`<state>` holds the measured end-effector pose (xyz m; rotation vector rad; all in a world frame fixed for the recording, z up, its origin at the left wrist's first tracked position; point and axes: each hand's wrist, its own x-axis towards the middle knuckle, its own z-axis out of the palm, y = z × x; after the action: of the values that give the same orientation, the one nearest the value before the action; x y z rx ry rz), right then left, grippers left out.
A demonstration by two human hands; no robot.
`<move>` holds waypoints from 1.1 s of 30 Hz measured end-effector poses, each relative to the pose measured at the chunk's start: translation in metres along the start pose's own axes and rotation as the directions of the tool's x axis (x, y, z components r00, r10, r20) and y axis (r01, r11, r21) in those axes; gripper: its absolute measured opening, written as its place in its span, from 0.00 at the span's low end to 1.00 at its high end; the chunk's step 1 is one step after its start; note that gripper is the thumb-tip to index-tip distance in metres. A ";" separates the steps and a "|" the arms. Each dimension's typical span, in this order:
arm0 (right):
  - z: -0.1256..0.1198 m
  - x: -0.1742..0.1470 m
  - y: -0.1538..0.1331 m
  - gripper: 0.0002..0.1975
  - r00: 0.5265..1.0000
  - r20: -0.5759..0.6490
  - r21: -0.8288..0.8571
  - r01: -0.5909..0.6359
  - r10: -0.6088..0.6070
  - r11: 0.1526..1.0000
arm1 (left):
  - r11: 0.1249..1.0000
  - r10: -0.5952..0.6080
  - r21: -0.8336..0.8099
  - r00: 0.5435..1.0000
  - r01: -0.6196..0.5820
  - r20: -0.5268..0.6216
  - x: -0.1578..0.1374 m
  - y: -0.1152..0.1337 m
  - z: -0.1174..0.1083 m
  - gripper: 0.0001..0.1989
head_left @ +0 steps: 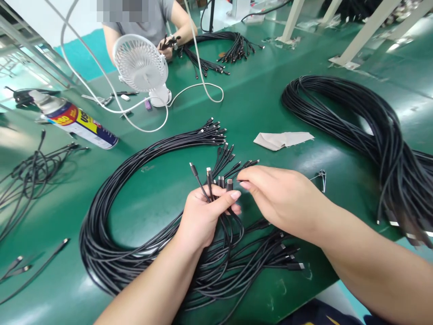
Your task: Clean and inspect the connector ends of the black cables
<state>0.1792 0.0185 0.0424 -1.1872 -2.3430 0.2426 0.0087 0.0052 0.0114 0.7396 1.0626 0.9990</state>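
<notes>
Fingers of left hand grip several metal-tipped black cable ends, tips upward. Right hand: thumb and forefinger pinched just beside them; anything between too small to tell. Thick bundle of long black cables curves leftward on glossy green tabletop; folded pale-grey cloth lies beyond.

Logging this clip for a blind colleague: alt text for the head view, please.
A person's left hand grips black cable ends, while the right hand pinches close by; what it holds, if anything, is unclear. Looped black cables lie on the green table, a white fan, spray can and another person farther back.
</notes>
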 end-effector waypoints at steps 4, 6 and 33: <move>0.004 -0.002 -0.005 0.12 0.995 -0.042 -0.104 0.082 -0.086 0.991 | 1.000 0.002 -0.009 1.000 -0.002 0.004 0.000 0.001 0.000 0.09; 0.005 -0.002 -0.006 0.12 0.992 -0.070 -0.122 0.100 -0.109 0.987 | 1.000 0.010 0.000 1.000 -0.010 0.002 0.000 0.002 0.001 0.09; -0.005 -0.003 -0.005 0.14 0.988 -0.032 -0.179 0.142 -0.150 0.973 | 0.985 0.084 0.154 0.995 -0.076 -0.048 0.001 0.000 0.001 0.09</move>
<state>0.1795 0.0131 0.0474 -1.0801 -2.4388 -0.0437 0.0101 0.0058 0.0119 0.8893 1.1728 1.0190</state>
